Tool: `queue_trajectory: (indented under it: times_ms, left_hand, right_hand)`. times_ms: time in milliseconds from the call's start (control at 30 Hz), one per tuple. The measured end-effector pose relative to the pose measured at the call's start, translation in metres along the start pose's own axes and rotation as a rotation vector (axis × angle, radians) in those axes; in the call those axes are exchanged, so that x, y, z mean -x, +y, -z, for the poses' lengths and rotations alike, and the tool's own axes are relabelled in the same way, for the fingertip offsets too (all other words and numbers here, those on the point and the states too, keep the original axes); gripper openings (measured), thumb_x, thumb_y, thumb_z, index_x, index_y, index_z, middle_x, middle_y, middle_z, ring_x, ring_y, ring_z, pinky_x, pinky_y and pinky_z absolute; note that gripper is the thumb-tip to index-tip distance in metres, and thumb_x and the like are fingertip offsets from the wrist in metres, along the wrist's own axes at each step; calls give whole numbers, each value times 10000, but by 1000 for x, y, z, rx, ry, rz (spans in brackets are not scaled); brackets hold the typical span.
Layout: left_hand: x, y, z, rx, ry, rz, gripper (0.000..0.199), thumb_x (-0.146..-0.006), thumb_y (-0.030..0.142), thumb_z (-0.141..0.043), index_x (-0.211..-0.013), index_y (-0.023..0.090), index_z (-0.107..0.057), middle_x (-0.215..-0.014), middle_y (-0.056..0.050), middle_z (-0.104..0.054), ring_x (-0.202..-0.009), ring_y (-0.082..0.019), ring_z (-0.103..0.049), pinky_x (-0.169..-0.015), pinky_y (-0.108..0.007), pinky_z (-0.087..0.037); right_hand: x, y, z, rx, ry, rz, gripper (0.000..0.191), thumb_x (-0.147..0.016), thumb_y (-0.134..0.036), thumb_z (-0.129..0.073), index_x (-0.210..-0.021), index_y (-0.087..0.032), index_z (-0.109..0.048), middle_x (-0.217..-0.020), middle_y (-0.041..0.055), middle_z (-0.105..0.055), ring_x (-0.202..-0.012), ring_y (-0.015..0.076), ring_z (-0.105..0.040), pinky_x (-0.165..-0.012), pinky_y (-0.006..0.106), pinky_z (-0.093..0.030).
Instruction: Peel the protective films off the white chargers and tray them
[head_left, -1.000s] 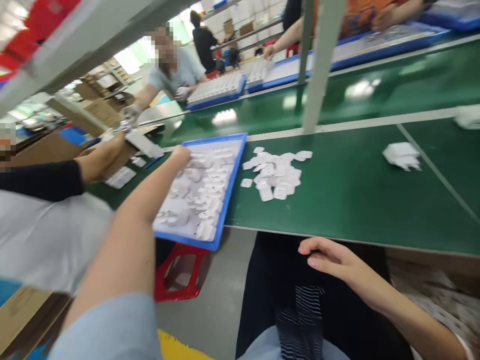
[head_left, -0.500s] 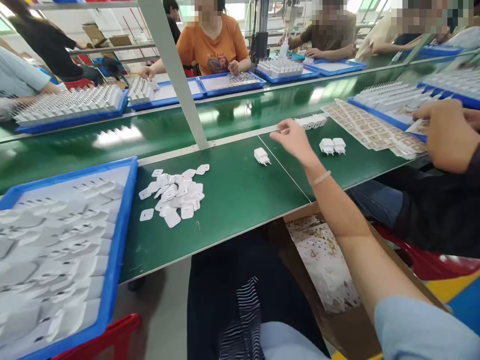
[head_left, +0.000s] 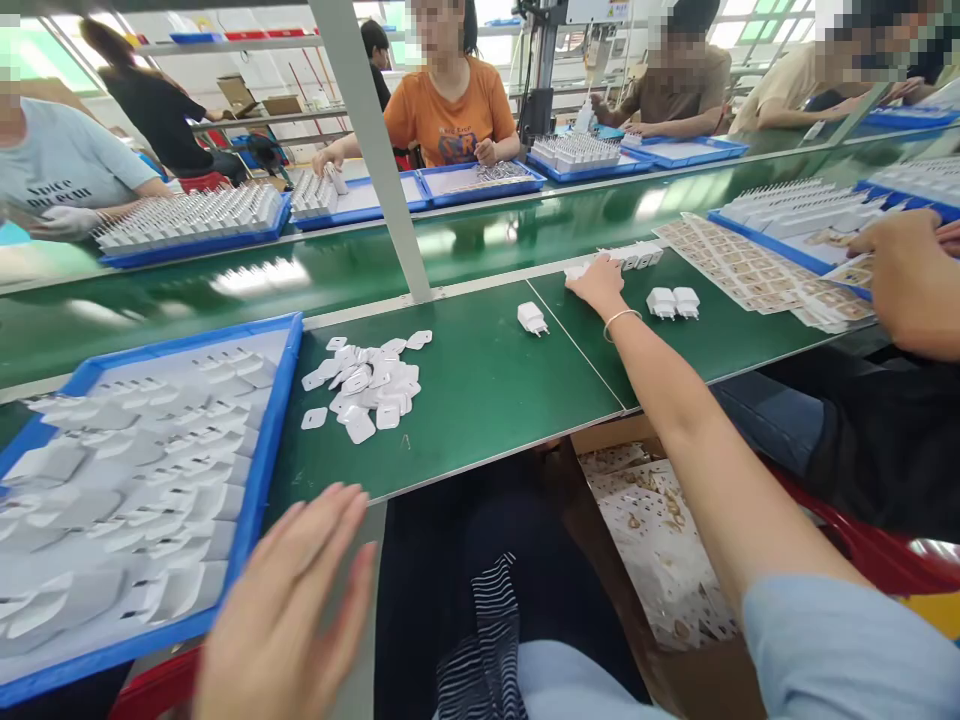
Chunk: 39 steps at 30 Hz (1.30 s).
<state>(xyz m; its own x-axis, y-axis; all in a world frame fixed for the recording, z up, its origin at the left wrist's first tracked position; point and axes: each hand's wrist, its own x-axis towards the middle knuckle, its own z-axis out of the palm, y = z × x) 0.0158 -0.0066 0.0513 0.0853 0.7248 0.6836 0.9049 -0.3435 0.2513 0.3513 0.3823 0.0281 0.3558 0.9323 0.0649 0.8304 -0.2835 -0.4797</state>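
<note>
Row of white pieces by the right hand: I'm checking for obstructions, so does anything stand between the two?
Nothing visible does: the right hand is at the left end of the row of white pieces. The pair of white plugs sits off to the right.

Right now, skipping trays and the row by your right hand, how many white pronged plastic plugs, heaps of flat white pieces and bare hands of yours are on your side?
White pronged plastic plugs: 3
Heap of flat white square pieces: 1
Bare left hand and bare right hand: 2
Total: 6
</note>
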Motion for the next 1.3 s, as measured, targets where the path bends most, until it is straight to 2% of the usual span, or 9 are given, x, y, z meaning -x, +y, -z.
queue_trajectory:
  times_ms: [133, 267, 367, 467, 633, 800, 900, 1067, 1300]
  left_hand:
    - [-4, 19, -71, 37, -53, -136, 794, -828, 120, -679, -1553, 304, -414, -1322, -106, -703, -1235, -339, -680, -1078, -564, -559]
    - [-42, 45, -128, 112, -20, -251, 727, -872, 227, -700, -1527, 120, -402, -1405, -200, -624, -1404, -366, -533, -1200, -587, -408]
    - [-64, 59, -158, 221, -85, -312, 723, -880, 275, -697, -1503, 57, -403, -1492, -241, -533, -1461, -390, -452, -1229, -602, -347]
    - [-66, 60, -172, 457, -155, -246, 540, -914, 173, -600, -1441, 108, -502, -1456, -201, -579, -1378, -307, -559, -1141, -477, -490]
    - [-45, 47, -152, 936, -101, 132, 499, -749, 310, -861, -1212, 195, -713, -1217, -114, -738, -1120, -251, -703, -986, -392, -576]
    - [-31, 45, -116, 1182, -138, 257, 602, -624, 290, -949, -1191, 241, -752, -1191, -96, -758, -1120, -246, -694, -989, -373, -555]
    - [-25, 45, -106, 1215, -104, 299, 629, -599, 278, -962, -1192, 254, -756, -1212, -95, -751, -1124, -248, -694, -991, -365, -551]
    - [-10, 46, -102, 1110, 16, 365, 642, -634, 315, -945, -1237, 262, -732, -1277, -105, -721, -1211, -272, -657, -1064, -414, -517]
    - [-3, 41, -84, 1019, 8, 290, 467, -706, 221, -899, -1152, 237, -761, -1137, -85, -775, -1057, -223, -716, -952, -361, -568]
  right_hand:
    - [54, 14, 36, 23, -83, 115, 586, -781, -358, -763, -1204, -15, -549, -1234, 260, -617, -1139, 331, -614, -935, 365, -471]
    - [147, 23, 69, 2, -214, 323, 462, -743, -464, -775, -1031, -161, -580, -1032, 126, -687, -863, 267, -642, -711, 345, -468]
    - [214, 22, 78, -44, -325, 514, 344, -750, -417, -750, -940, -192, -572, -940, 80, -681, -786, 234, -618, -658, 332, -443]
    - [251, 23, 76, -138, -432, 626, 290, -774, -389, -740, -928, -190, -594, -928, 62, -667, -816, 232, -615, -709, 350, -474]
    - [261, 38, 69, -596, -747, 703, 571, -805, -456, -791, -1268, -192, -587, -1155, 83, -623, -982, 224, -645, -873, 384, -559]
    - [267, 41, 63, -943, -1002, 663, 361, -848, -296, -792, -1185, -228, -680, -1037, 33, -706, -893, 164, -695, -824, 315, -590]
    - [282, 33, 52, -1025, -916, 627, 301, -811, -256, -830, -1091, -223, -726, -916, 14, -729, -783, 145, -684, -732, 279, -583]
    - [319, 24, 33, -1053, -460, 623, 257, -778, -244, -858, -1002, -221, -733, -824, -7, -719, -709, 132, -639, -677, 261, -560]
    - [314, 34, 34, -1149, -713, 657, 140, -967, -274, -667, -1051, -239, -774, -814, 9, -758, -731, 120, -700, -694, 238, -565]
